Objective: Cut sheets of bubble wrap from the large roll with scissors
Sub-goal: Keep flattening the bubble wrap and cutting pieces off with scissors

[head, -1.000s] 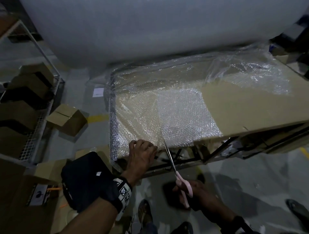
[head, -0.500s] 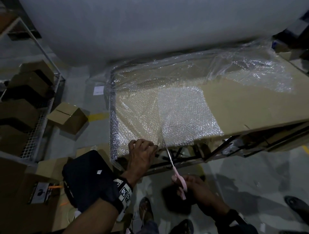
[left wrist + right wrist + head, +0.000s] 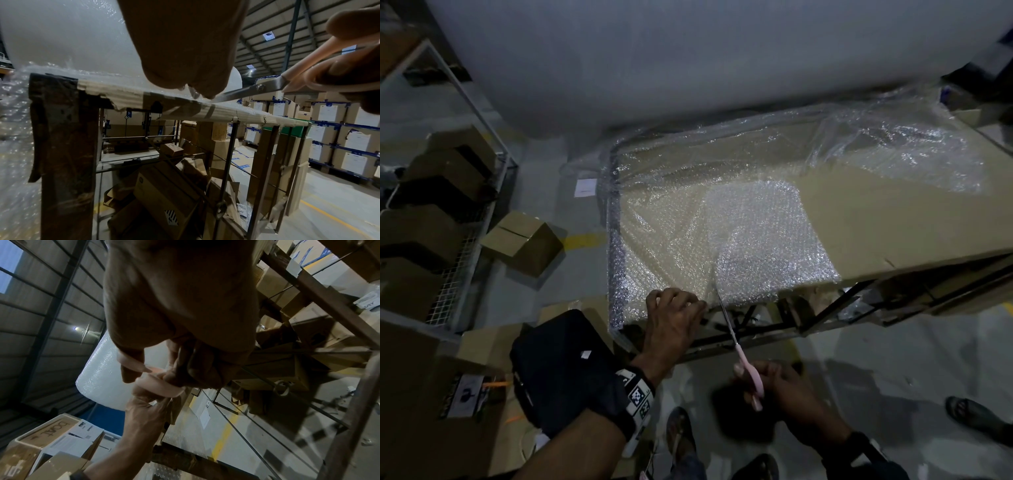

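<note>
Cardboard covers the desk (image 3: 893, 226), where bubble wrap (image 3: 674, 240) lies drawn from the large roll (image 3: 688, 61) at the far side. The left hand (image 3: 674, 318) curls over its near edge while the right hand (image 3: 787, 387) holds pink scissors (image 3: 736, 337), fingers through the handles and blades entering that edge. The cut looks barely begun; next the blades must run straight toward the roll.

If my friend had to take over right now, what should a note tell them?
Left hand: holds the clear bubble wrap sheet down at the near edge of the cardboard-topped table.
Right hand: grips the pink-handled scissors, blades at the sheet's near edge.
Big white bubble wrap roll lies behind the table.
Done: sheet pulled out, cut barely begun.
Left: cut towards the roll.
</note>
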A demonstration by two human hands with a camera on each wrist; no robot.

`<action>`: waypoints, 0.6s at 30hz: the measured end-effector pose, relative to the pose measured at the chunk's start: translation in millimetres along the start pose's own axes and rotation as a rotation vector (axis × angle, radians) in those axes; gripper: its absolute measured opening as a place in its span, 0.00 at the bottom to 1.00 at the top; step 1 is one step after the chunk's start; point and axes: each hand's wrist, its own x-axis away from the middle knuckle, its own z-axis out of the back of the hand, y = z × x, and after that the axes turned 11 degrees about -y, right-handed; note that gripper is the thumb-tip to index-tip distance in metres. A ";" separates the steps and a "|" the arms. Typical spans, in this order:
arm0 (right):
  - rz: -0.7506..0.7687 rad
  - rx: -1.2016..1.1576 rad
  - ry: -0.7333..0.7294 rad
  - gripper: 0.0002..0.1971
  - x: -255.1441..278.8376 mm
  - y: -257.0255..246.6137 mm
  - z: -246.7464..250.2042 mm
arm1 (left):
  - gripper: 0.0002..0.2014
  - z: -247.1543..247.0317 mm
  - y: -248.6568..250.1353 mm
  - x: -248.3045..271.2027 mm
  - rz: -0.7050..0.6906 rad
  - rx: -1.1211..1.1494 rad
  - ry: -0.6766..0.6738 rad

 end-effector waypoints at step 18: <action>0.010 -0.036 -0.012 0.27 -30.1 -4.6 2.1 | 0.05 2.5 0.9 -3.1 -0.040 0.011 0.015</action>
